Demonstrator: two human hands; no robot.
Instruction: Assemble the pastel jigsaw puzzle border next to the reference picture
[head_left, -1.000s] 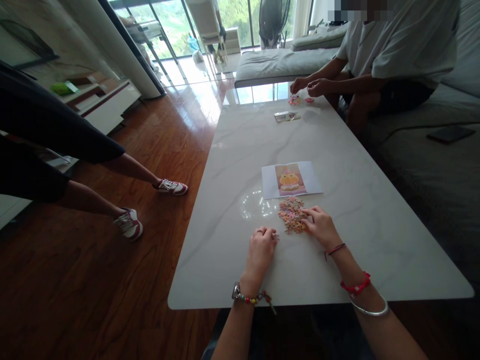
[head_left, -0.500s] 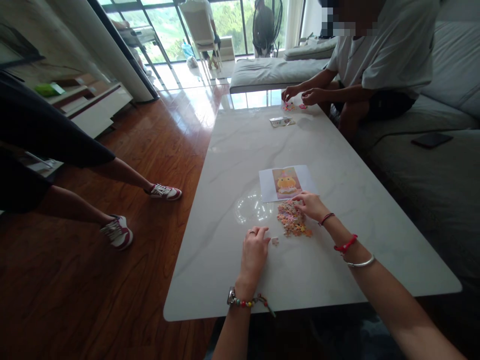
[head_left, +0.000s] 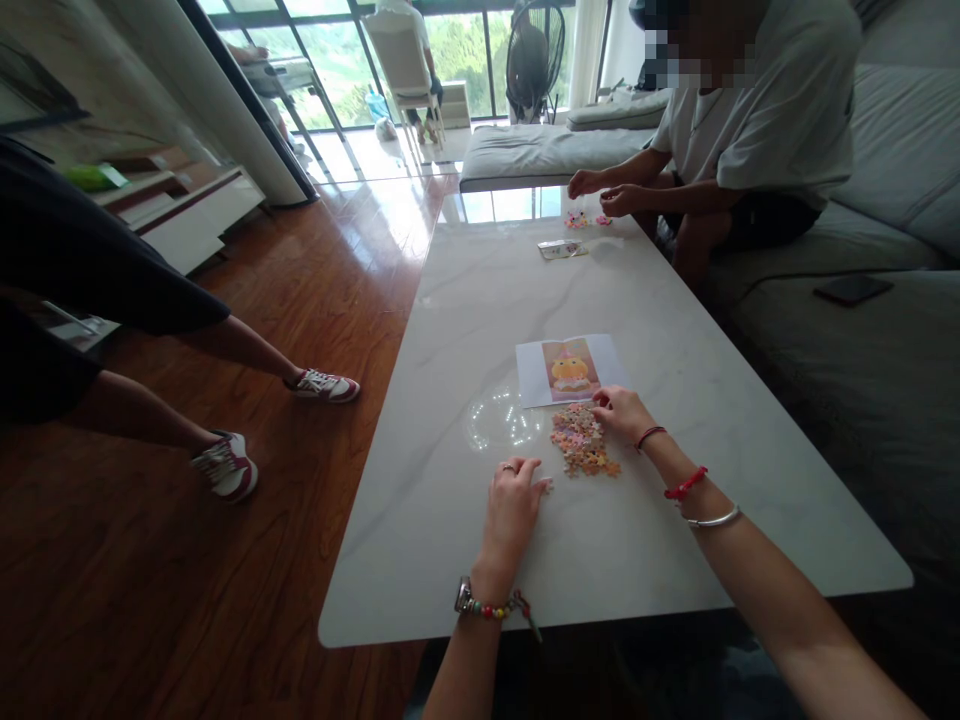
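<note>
A heap of small jigsaw puzzle pieces (head_left: 581, 442), pink, cream and orange, lies on the white marble-look table (head_left: 420, 520). My right hand (head_left: 621, 413) is at the heap's upper right edge, its fingers drawn together; whatever is between the fingertips is too small to make out. To the left of the heap, my left hand (head_left: 514, 508) rests low over the table, thumb and index finger apart. Its thumb tip is at a pale single puzzle piece (head_left: 550, 485) and partly covers it. Just beyond the heap lies a paper sheet with a printed picture (head_left: 571, 370) of a yellow figure.
Across the table a person in a white shirt (head_left: 780, 120) sits on the sofa (head_left: 900, 230), hands over other small pieces (head_left: 576, 219). A flat packet (head_left: 562, 249) lies nearer. Someone's legs and sneakers (head_left: 326, 385) are on the wooden floor to the left.
My right hand has shifted slightly right, toward the heap's edge. My left thumb has come onto the pale piece, which showed more fully before. The seated person's hands have moved a little.
</note>
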